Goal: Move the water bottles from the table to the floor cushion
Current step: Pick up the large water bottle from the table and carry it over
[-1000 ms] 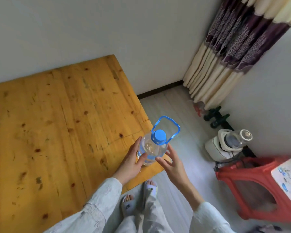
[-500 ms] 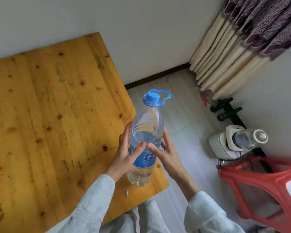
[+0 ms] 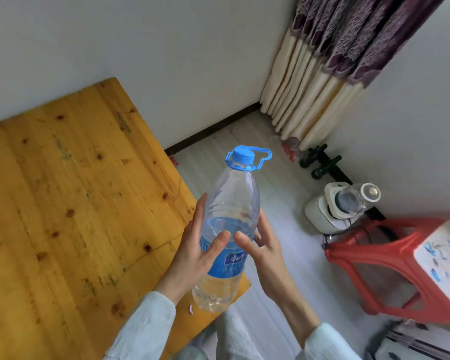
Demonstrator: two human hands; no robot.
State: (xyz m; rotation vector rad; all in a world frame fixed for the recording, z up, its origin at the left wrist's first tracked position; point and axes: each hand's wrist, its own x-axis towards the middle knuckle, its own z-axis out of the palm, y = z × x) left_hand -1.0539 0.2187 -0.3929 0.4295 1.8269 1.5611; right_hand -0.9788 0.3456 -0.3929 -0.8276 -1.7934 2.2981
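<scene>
Fingers [image 3: 220,242] of both hands wrapped around 1 large clear plastic water bottle with a blue label [image 3: 229,237], thumbs nearly meeting across its front, other fingers curled behind the body. Left hand [image 3: 195,253] pressed flat against the left flank, fingertips reaching up past the waterline; right hand [image 3: 264,249] cupped on the right flank at the same height. Bottle held off the surface, tilted slightly with its neck leaning away and to the right, base hanging above the near right corner of the yellow knotty wooden table [image 3: 76,203]. Partly filled, water level sitting about where the thumbs rest. Blue screw cap [image 3: 242,155] closed, with a blue carry loop [image 3: 263,155] folded out to the right. Pale sleeves [image 3: 146,331] at both wrists. Beyond the table edge, light plank floor [image 3: 286,242]; farther right, a red plastic stool with a white patterned top [image 3: 390,258], tipped on its side, and a white appliance with a clear jug [image 3: 338,206] just behind it near the wall. Cream and purple patterned curtain [image 3: 330,68] hanging in the corner.
</scene>
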